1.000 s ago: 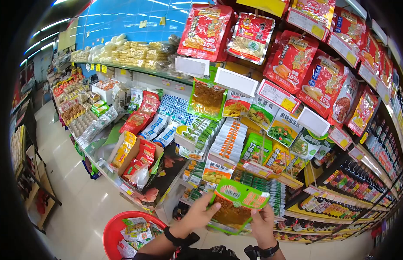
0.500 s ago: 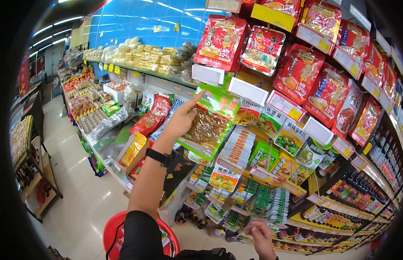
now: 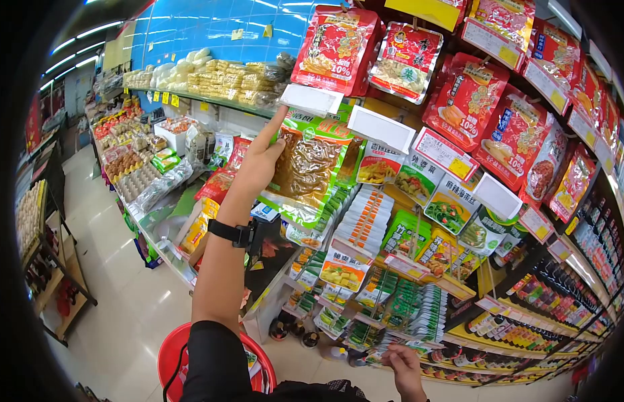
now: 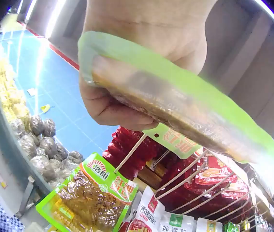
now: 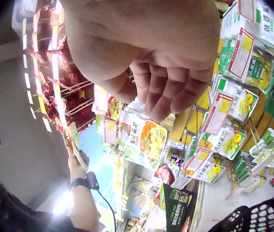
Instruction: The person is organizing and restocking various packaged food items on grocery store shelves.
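My left hand (image 3: 260,164) holds up a green-edged clear packet of brown pickled vegetables (image 3: 306,167) by its left side, before the shelf rack. Seen from the left wrist, that packet (image 4: 175,104) is nearly edge-on, pinched between thumb and fingers. Below it in that view hangs a matching packet (image 4: 86,195); the head view shows only a strip of it behind the held one. Low at the front, my right hand (image 3: 404,368) hangs with loosely curled fingers and holds nothing. Pickle pouches (image 5: 142,135) appear beyond its fingers in the right wrist view.
Red pouches (image 3: 335,53) hang on hooks above, with white price tags (image 3: 380,129) jutting out. Stacked pouches (image 3: 362,221) fill the rack to the right. A red basket (image 3: 170,348) stands on the floor by my left arm. Further left is a counter with egg trays (image 3: 136,181).
A second ago both hands held the packet low in front. The left hand has since raised it to the rack and moved it slightly left; the right hand has let go and stays low.
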Motion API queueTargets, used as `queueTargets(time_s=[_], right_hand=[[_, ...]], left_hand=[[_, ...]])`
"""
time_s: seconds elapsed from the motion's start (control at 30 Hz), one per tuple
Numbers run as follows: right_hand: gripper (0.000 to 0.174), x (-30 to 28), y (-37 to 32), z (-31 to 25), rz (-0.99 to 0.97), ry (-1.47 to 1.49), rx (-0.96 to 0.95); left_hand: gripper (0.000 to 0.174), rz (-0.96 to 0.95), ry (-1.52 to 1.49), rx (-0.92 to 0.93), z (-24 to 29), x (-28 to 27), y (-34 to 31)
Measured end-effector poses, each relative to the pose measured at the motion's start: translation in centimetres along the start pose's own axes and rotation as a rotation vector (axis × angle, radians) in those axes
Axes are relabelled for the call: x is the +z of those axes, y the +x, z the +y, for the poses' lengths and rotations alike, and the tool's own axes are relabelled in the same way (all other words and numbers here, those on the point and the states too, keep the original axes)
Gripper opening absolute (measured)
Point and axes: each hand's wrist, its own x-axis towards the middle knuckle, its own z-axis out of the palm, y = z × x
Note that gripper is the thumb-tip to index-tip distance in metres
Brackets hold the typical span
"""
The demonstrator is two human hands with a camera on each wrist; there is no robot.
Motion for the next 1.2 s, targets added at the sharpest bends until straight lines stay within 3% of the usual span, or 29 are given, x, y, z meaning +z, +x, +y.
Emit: queueTargets(time_s=[0.13,0.83,0.93,1.03,1.2], right_hand=[[0.019,-1.1,1.4,2.8,-0.065,0.057,0.023],[0.019,-0.7,2.2,2.6,-0.079,0.07,0.062],[0.018,-0.7,2.0,2.6,-0.068,0.055,0.057],[0.018,-0.7,1.8,2.7,-0.065,0.06,0.054],[0.018,-1.1,1.7,3.6,-0.073,0.051,0.057]], left_hand=[[0.058,-0.041,0.015,0.05,0.2,-0.2,-0.4],[0.06,-0.12,0.026,0.083,1.2,-1.7,-0.2],[0.057,-0.054,0.004,0.081,1.1,-1.2,-0.3],[0.051,0.028,0.033,-0.014,0.3,-1.2,-0.3],[0.045,-0.069,0.137,-0.073,0.0,-1.1,0.0]])
